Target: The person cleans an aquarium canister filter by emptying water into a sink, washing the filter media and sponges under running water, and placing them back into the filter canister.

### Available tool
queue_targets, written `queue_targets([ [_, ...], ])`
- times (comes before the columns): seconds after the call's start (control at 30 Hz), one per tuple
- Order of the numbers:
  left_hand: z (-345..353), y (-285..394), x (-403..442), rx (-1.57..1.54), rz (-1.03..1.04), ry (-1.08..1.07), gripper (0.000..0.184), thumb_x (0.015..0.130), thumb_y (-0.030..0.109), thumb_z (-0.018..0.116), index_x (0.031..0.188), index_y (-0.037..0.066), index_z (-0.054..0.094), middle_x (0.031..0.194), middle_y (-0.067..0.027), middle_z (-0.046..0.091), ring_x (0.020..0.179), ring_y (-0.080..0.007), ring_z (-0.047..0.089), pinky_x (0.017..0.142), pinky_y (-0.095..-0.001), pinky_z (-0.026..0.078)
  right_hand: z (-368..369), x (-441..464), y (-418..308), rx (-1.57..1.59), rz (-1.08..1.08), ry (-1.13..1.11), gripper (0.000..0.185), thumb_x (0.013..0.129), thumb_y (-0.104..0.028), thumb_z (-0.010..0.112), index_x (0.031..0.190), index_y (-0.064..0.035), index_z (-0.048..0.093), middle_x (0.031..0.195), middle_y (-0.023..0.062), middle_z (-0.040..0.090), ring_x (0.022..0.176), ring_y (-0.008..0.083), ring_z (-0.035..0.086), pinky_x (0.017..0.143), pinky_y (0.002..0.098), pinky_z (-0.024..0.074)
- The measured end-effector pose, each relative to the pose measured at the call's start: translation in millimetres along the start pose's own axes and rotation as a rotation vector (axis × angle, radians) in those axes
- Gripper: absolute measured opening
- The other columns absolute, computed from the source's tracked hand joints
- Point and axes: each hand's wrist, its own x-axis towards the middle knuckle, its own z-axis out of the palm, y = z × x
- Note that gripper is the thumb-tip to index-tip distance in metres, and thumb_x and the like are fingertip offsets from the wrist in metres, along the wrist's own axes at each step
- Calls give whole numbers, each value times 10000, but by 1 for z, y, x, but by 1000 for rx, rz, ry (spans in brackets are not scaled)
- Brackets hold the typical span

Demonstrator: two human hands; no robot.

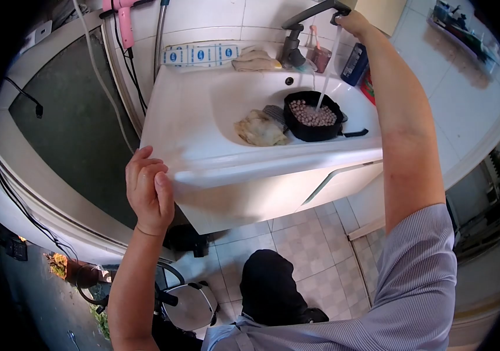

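My right hand reaches up to the end of the dark grey faucet, its fingers closed around the spout tip. Water runs from there into a round black fabric-like container in the white sink. Small pinkish-brown balls fill much of the container. My left hand is beside the sink's front left corner, fingers loosely bent and nothing visible in them. Whether it touches the rim I cannot tell. A crumpled beige wet cloth or bag lies left of the container.
Behind the basin are a folded cloth, a blue-and-white packet, a pink cup and a dark blue bottle. A pink hair dryer hangs at the upper left. A white bin-like object stands on the tiled floor.
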Motion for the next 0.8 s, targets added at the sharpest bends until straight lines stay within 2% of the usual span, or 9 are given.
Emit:
queue_targets([
  [0.13,0,0,0,-9,0,2,247,905,171,413,793,8,562,851,-152,559,1006,-328,541,935,-437,414,0,-36,-21,31,-158,122,301,759,-300,635,847,-12,626,620,27,506,508,123,439,435,295,326],
  [0.27,1,-1,-1,2,2,12,246,906,173,417,795,8,562,854,-152,558,1006,-326,541,928,-435,415,-6,-48,-29,23,-99,57,324,758,-291,632,894,4,635,662,45,542,534,129,467,447,303,348],
  [0.37,0,-1,-1,9,-1,13,243,905,174,421,793,10,560,857,-151,561,1010,-327,541,922,-432,415,-8,-47,-31,30,-91,26,348,757,-279,629,928,24,634,748,83,595,629,159,530,532,314,413],
  [0.43,0,-1,-1,17,0,15,241,905,174,423,790,11,558,858,-151,562,1011,-328,542,919,-430,415,-2,-41,-27,-12,-160,79,364,753,-278,625,943,32,632,852,129,633,761,204,584,675,334,460],
  [0.57,0,0,0,2,-8,18,239,902,175,426,786,11,555,858,-151,563,1015,-336,539,916,-426,416,-4,-60,-42,-27,-153,145,365,761,-295,615,956,13,635,937,182,646,875,276,615,792,360,466],
  [0.63,-1,0,-1,-6,-10,4,239,901,176,426,787,10,556,857,-150,563,1014,-338,539,916,-426,416,-1,-72,-53,-215,-48,467,358,769,-305,602,995,-29,637,980,185,648,922,326,618,818,392,474],
  [0.67,-1,0,-1,-11,-5,10,241,901,177,427,789,8,557,856,-150,562,1014,-338,538,920,-427,414,0,-82,-59,-219,-47,462,358,769,-305,602,995,-29,637,980,185,648,922,326,618,818,392,474],
  [0.73,0,0,-1,-17,0,13,243,901,179,427,791,6,559,854,-149,561,1013,-337,538,924,-428,413,4,-102,-67,-120,-298,560,361,781,-286,582,1034,-31,616,1037,207,621,1003,352,583,831,425,480],
  [0.8,2,-1,-1,-7,-2,18,242,901,172,426,794,2,561,853,-150,560,1011,-333,539,936,-434,407,19,-114,-71,-208,-483,367,296,798,-283,543,1018,-104,627,983,148,642,930,322,609,812,424,483],
])
